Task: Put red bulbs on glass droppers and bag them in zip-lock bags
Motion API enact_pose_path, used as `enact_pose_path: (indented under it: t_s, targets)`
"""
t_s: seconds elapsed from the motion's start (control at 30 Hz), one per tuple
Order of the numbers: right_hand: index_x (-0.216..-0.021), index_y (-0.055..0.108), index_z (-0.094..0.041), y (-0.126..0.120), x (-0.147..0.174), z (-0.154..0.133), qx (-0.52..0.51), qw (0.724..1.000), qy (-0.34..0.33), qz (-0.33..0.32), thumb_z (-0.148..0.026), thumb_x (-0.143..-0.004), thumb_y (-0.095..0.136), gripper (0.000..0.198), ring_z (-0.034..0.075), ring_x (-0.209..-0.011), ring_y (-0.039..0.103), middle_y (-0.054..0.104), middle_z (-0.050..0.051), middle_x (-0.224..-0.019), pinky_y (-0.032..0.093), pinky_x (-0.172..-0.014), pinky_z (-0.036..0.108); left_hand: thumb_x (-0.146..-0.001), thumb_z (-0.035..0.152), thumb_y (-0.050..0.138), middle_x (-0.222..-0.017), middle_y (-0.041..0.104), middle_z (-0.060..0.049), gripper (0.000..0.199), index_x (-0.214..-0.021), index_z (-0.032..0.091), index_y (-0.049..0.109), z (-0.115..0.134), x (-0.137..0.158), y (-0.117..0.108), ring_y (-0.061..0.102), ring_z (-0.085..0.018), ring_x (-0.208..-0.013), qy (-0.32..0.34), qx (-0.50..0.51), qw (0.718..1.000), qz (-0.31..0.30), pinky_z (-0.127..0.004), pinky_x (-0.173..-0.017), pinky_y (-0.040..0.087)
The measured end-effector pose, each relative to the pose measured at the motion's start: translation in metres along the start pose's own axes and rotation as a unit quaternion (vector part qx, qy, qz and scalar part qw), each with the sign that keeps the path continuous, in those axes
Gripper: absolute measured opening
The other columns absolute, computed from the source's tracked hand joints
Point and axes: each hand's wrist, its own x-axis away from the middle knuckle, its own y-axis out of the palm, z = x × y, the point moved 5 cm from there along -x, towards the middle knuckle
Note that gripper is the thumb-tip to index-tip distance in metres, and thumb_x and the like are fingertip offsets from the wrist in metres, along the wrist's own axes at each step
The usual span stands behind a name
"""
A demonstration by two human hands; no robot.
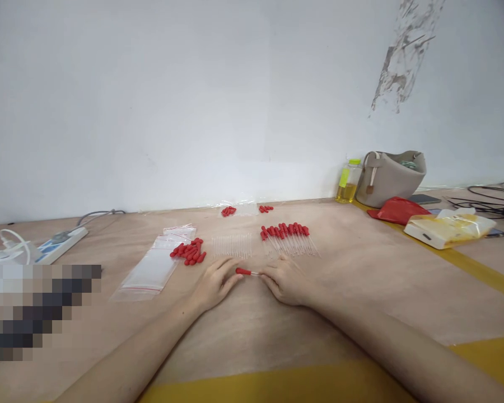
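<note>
My right hand (pixel 288 281) pinches the thin clear tube of a dropper (pixel 243 271), which lies nearly level with its red rubber bulb pointing left. My left hand (pixel 217 282) is at the bulb's end, thumb and fingers curved but apart; whether the thumb touches the bulb I cannot tell. Just beyond the hands is a row of bare clear tubes (pixel 232 245). To its right lie several tubes with red bulbs on them (pixel 285 230), partly behind my right hand. A pile of loose red bulbs (pixel 189 252) sits left of the row, partly on clear zip bags (pixel 145 271).
Near the wall, a clear bag (pixel 246 209) lies between small groups of red bulbs (pixel 228 211). A power strip (pixel 63 243) is at left. At right are a bottle (pixel 348 182), a grey bag (pixel 390 176), a red pouch (pixel 399 210), a yellow-white pack (pixel 447 226) and cables (pixel 491 201).
</note>
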Motion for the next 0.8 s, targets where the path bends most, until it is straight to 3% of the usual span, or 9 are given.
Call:
enact_pose_path:
  t_s: [0.07, 0.17, 0.3, 0.47, 0.63, 0.8]
  targets:
    - [-0.087, 0.063, -0.020, 0.000, 0.002, 0.017, -0.057, 0.995, 0.082, 0.018, -0.024, -0.082, 0.039, 0.024, 0.014, -0.071, 0.057, 0.066, 0.002, -0.080, 0.037, -0.069, 0.026, -0.082, 0.031, 0.047, -0.085, 0.055, -0.004, 0.028, -0.107, 0.019, 0.047, -0.010, 0.002, -0.004, 0.052, -0.017, -0.078, -0.048, -0.017, 0.998, 0.026, -0.029, -0.070, 0.041]
    - [-0.077, 0.063, -0.017, 0.001, 0.007, 0.054, -0.134, 0.957, 0.251, 0.062, -0.032, -0.080, 0.042, 0.025, 0.013, -0.060, 0.057, 0.065, 0.002, -0.068, 0.038, -0.055, 0.022, -0.081, 0.031, 0.046, -0.061, 0.046, 0.003, 0.018, -0.091, 0.017, 0.051, -0.021, 0.002, 0.001, 0.046, -0.012, -0.056, -0.097, -0.011, 0.995, -0.026, -0.023, -0.054, 0.037]
    - [-0.059, 0.059, -0.017, -0.011, 0.009, 0.094, -0.087, 0.910, 0.386, 0.119, -0.040, -0.075, 0.045, 0.031, 0.014, -0.056, 0.055, 0.061, 0.002, -0.058, 0.035, -0.050, 0.022, -0.082, 0.030, 0.043, -0.057, 0.044, 0.004, 0.018, -0.076, 0.017, 0.053, -0.020, 0.000, 0.006, 0.042, -0.011, -0.053, -0.099, 0.017, 0.991, -0.087, -0.021, -0.049, 0.033]
    - [-0.056, 0.058, -0.020, -0.021, -0.007, 0.114, -0.003, 0.890, 0.445, 0.103, -0.043, -0.071, 0.048, 0.029, 0.017, -0.064, 0.057, 0.062, 0.003, -0.063, 0.035, -0.053, 0.024, -0.081, 0.031, 0.044, -0.057, 0.044, 0.004, 0.018, -0.078, 0.017, 0.054, -0.018, 0.000, 0.005, 0.042, -0.011, -0.053, -0.103, 0.032, 0.991, -0.083, -0.021, -0.049, 0.033]
    - [-0.056, 0.061, -0.021, -0.010, -0.021, 0.116, 0.026, 0.883, 0.465, 0.067, -0.041, -0.071, 0.047, 0.029, 0.020, -0.068, 0.059, 0.064, 0.006, -0.069, 0.038, -0.057, 0.028, -0.081, 0.032, 0.044, -0.055, 0.043, 0.004, 0.019, -0.078, 0.017, 0.055, -0.018, 0.000, 0.006, 0.042, -0.011, -0.052, -0.107, 0.036, 0.990, -0.089, -0.021, -0.049, 0.033]
    - [-0.059, 0.061, -0.021, -0.003, -0.024, 0.118, 0.052, 0.884, 0.459, 0.073, -0.048, -0.072, 0.045, 0.034, 0.023, -0.072, 0.059, 0.064, 0.007, -0.070, 0.039, -0.060, 0.031, -0.081, 0.032, 0.044, -0.055, 0.043, 0.004, 0.019, -0.078, 0.017, 0.055, -0.019, 0.000, 0.005, 0.041, -0.011, -0.052, -0.106, 0.038, 0.990, -0.087, -0.021, -0.049, 0.033]
